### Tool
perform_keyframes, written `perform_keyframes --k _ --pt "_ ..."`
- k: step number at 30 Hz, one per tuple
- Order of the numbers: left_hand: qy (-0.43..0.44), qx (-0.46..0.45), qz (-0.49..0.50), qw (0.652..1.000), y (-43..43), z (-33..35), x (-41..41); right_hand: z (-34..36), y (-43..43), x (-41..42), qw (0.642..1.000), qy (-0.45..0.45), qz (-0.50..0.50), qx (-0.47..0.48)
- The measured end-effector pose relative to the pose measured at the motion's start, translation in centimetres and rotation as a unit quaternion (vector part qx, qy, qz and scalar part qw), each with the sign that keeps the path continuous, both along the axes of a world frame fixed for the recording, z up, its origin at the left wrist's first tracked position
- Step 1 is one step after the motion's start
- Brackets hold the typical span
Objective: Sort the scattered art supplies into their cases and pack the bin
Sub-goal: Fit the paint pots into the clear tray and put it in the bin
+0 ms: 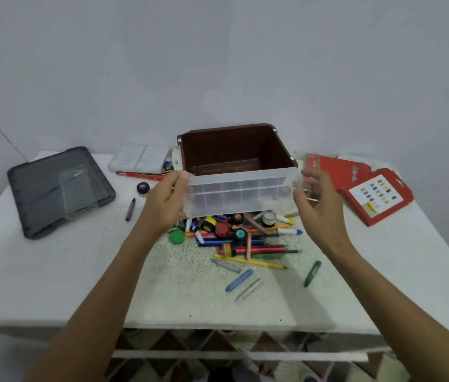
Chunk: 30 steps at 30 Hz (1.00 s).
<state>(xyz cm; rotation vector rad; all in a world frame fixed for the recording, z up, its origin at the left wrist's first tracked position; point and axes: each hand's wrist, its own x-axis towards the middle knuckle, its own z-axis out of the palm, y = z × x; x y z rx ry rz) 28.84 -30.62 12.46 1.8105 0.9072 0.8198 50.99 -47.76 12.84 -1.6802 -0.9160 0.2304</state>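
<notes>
Two bare forearms (pixel 102 285) reach from the near edge towards a brown plastic bin (pixel 234 150), which stands open at the back of the white table (pixel 52 271). The left hand (pixel 166 201) has its thumb on top and its curled fingers under the left end of a clear plastic compartment case (pixel 241 193), gripping it. The case hangs level in the air, just in front of the bin's near wall. The right hand (pixel 321 201) is at the case's right end, thumb and fingers curved and apart. Blur there hides whether they touch the case.

Under the case, in front of the bin, lies a heap of mixed art supplies (pixel 239 238): pencils, markers, crayons and small round paint pots. Further in front of the bin, apart from the heap, lie a blue crayon (pixel 239 280) and, to the front right, a dark green crayon (pixel 312 272).

Just left of the bin, a white ribbed plastic tray (pixel 137 158) rests on a flat red pack. Front left of the bin are a small dark round pot (pixel 142 187) and a purple crayon (pixel 130 209). Well to the bin's left lies a dark grey plastic lid (pixel 38 183). Right of the bin are red cardboard packs (pixel 377 194), one showing a colour chart.
</notes>
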Motion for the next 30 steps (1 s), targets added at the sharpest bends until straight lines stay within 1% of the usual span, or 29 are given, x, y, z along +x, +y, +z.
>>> perform_keyframes --k 3,7,11,13,16,18,24,30 --pt "0.052 -0.040 -0.010 0.998 -1.5 -1.8 -1.0 -2.3 -1.9 0.1 0.999 -0.006 -0.001 -0.052" --pt "0.087 -0.138 -0.056 0.985 -3.2 -4.2 -3.1 -5.0 -4.3 -0.3 0.990 -0.007 0.010 -0.143" --pt "0.145 -0.229 -0.084 0.959 -3.9 -6.4 -4.9 -6.8 -6.2 -1.4 0.968 -0.008 0.027 -0.249" --pt "0.190 -0.256 -0.107 0.942 -3.9 -7.2 -5.6 -7.5 -6.9 -2.2 0.956 -0.002 0.040 -0.290" --pt "0.296 -0.246 -0.146 0.911 -3.9 -8.0 -6.3 -8.1 -8.0 -3.1 0.936 0.009 0.073 -0.345" --pt "0.348 -0.238 -0.164 0.892 -4.0 -8.5 -6.6 -8.2 -8.6 -3.4 0.920 0.013 0.098 -0.379" --pt "0.403 -0.237 -0.201 0.861 -4.7 -9.0 -6.4 -8.5 -9.6 -3.8 0.884 0.008 0.133 -0.447" --pt "0.419 -0.249 -0.214 0.847 -5.1 -8.5 -6.2 -8.2 -9.9 -3.7 0.870 0.085 0.154 -0.461"
